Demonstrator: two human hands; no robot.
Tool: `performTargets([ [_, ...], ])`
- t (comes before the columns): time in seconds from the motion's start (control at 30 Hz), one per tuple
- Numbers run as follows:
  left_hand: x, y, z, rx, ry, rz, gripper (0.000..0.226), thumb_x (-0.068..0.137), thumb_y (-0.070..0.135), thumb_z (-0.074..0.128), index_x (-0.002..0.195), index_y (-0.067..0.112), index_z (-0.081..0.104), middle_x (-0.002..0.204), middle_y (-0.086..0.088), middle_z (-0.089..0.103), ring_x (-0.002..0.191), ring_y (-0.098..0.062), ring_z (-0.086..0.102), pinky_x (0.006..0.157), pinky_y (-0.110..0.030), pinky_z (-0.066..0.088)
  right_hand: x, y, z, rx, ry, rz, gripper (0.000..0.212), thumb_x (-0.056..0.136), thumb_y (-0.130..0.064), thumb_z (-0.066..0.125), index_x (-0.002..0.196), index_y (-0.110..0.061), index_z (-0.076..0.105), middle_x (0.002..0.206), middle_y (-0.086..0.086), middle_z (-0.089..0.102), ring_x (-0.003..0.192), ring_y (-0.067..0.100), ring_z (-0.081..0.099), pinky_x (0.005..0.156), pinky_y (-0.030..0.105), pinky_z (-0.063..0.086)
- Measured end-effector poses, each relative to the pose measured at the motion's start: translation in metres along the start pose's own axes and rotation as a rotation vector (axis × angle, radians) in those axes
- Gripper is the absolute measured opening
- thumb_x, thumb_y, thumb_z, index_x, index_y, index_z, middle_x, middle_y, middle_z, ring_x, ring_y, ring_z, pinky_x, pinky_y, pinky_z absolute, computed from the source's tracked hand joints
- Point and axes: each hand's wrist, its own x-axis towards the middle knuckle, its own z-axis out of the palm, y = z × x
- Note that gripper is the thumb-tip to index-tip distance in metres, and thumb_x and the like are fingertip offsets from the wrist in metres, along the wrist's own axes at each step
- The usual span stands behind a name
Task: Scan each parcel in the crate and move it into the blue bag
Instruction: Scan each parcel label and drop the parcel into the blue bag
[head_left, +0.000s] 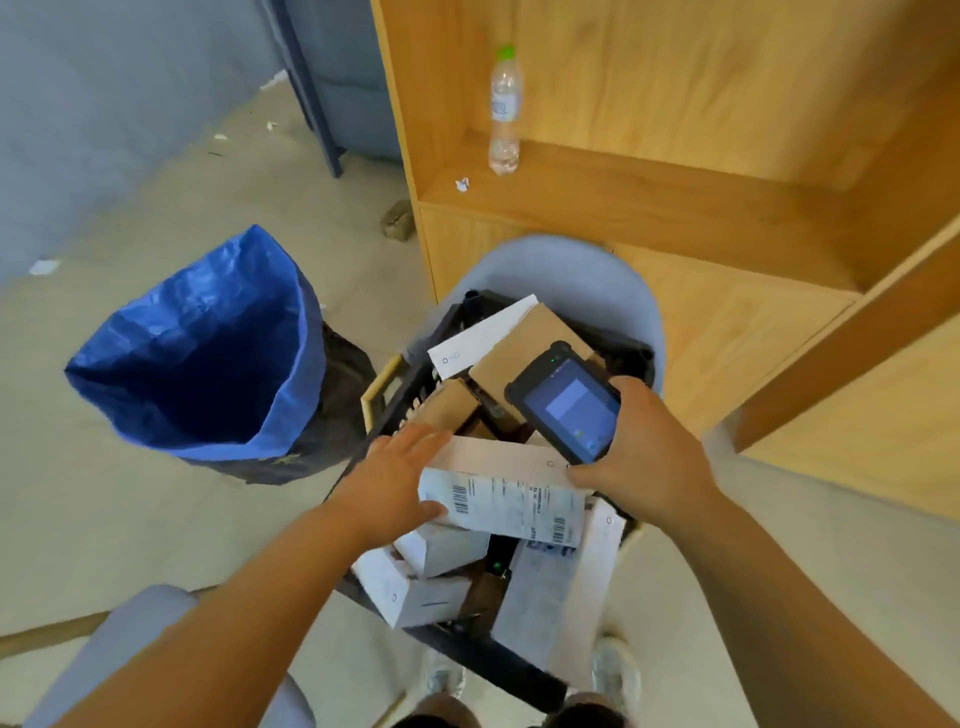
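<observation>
Parcel (501, 486) atop crate (410, 387) pile; left hand (397, 480) grips its left end, right hand (641, 452) clasps scanner (566, 402) touching its right end.

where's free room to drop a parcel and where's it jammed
The blue bag, left of the crate, gapes open and looks bare inside. The shelf is free right of the bottle. The crate is crammed with parcels.

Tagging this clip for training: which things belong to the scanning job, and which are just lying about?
Job: scanner in right hand, labelled parcel in left hand, crate, blue bag.
Lying about: water bottle, paper scrap, wooden shelf.
</observation>
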Motion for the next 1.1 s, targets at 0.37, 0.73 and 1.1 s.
performTargets([
  [0.37, 0.010, -0.007, -0.006, 0.006, -0.076, 0.158, 0.047, 0.091, 0.017, 0.062, 0.133, 0.015, 0.040, 0.144, -0.003, 0.029, 0.114, -0.021, 0.050, 0.094, -0.027, 0.043, -0.068, -0.003, 0.012, 0.023, 0.079, 0.230, 0.085, 0.055, -0.043, 0.079, 0.123, -0.024, 0.030, 0.105, -0.001, 0.046, 0.087, 0.023, 0.053, 0.076, 0.045, 0.052],
  [0.73, -0.012, -0.010, -0.011, -0.140, -0.015, 0.058, 0.052, 0.084, 0.020, 0.070, 0.128, 0.025, 0.044, 0.128, 0.004, 0.041, 0.105, -0.013, 0.048, 0.085, -0.025, 0.045, -0.082, 0.016, 0.007, 0.078, 0.175, 0.235, 0.091, 0.053, -0.043, 0.080, 0.126, -0.026, 0.029, 0.108, -0.004, 0.046, 0.091, 0.019, 0.050, 0.077, 0.045, 0.051],
  [1.1, -0.029, -0.082, -0.065, -0.862, 0.135, -0.118, 0.035, 0.076, 0.018, 0.079, 0.105, 0.023, 0.059, 0.106, 0.008, 0.067, 0.086, -0.009, 0.070, 0.057, -0.018, 0.055, -0.027, -0.052, 0.012, 0.180, 0.308, 0.130, 0.090, 0.054, -0.040, 0.081, 0.123, -0.034, 0.025, 0.106, -0.006, 0.043, 0.091, 0.018, 0.049, 0.074, 0.041, 0.050],
])
